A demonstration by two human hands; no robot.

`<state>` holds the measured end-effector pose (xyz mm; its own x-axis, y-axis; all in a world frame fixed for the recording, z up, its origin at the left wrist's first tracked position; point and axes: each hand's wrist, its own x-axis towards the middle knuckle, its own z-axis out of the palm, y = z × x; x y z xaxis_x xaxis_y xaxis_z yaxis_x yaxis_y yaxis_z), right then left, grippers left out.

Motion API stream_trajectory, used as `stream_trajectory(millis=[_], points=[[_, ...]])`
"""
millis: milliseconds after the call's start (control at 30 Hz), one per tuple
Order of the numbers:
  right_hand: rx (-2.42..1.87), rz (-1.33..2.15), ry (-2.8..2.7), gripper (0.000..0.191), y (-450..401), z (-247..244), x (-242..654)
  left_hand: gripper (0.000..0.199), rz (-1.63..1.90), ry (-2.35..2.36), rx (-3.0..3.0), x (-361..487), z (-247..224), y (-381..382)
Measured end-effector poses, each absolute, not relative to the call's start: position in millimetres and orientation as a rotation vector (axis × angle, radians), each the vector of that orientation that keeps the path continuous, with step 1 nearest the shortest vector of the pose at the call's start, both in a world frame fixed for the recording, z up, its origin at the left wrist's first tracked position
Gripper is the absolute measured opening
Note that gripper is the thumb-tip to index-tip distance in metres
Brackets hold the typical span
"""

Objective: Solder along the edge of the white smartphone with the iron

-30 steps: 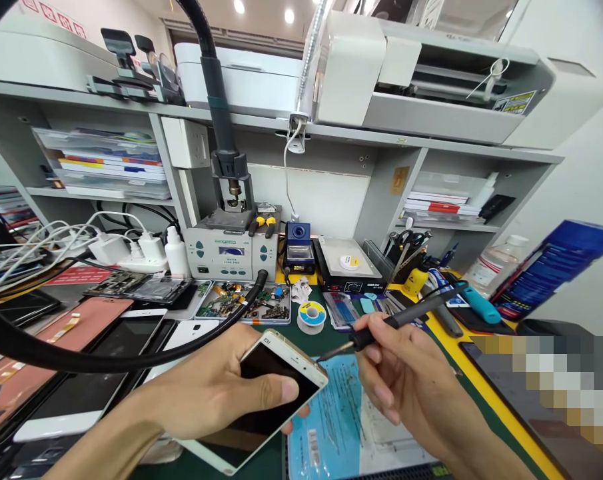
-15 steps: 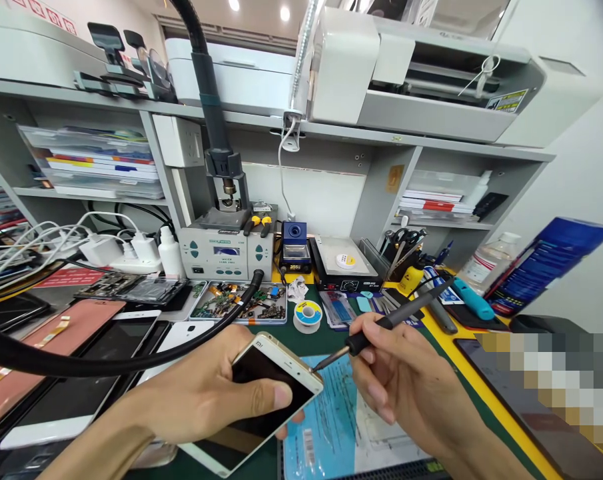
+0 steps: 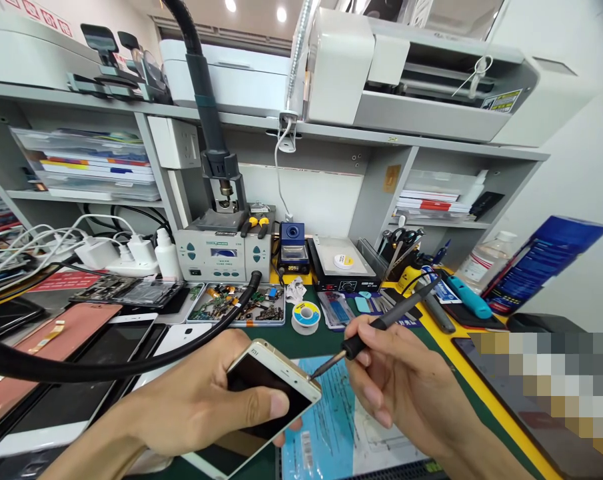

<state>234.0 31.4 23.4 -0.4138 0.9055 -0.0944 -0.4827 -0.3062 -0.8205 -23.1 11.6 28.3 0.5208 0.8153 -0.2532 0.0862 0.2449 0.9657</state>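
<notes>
A white and gold smartphone [image 3: 261, 407] with a dark screen is gripped in my left hand [image 3: 201, 400], thumb across the glass and fingertips at its far side. My right hand [image 3: 401, 380] holds a soldering iron [image 3: 376, 333] with a black grip, pinched like a pen. Its pointed tip meets the phone's top edge near the right corner; the exact contact is too small to make out. Under the phone lies a blue and white sheet [image 3: 326, 413], partly hidden by my hands and the phone.
A black hose [image 3: 146, 373] curves across the left over several phones. Behind stand a hot-air station [image 3: 224, 257], a tray of small circuit parts [image 3: 285, 313], a solder spool [image 3: 305, 319] and a heating plate [image 3: 344, 257]. At right are a blue can [image 3: 551, 260] and a dark flat panel [image 3: 511, 393].
The view has shifted slightly. The soldering iron's tip has moved slightly along the phone's top edge toward the corner. Both hands keep the same grip.
</notes>
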Motion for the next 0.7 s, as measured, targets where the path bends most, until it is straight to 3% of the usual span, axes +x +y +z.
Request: stream_trajectory(millis=[333, 700], points=[[-0.702, 1.877, -0.9, 0.022, 30.1, 24.1, 233.1, 0.032, 0.512, 0.911, 1.413, -29.8, 30.4, 17.0], [-0.708, 1.868, -0.907, 0.024, 31.5, 24.6, 233.0, 0.05, 0.515, 0.905, 1.358, -26.8, 26.4, 12.7]])
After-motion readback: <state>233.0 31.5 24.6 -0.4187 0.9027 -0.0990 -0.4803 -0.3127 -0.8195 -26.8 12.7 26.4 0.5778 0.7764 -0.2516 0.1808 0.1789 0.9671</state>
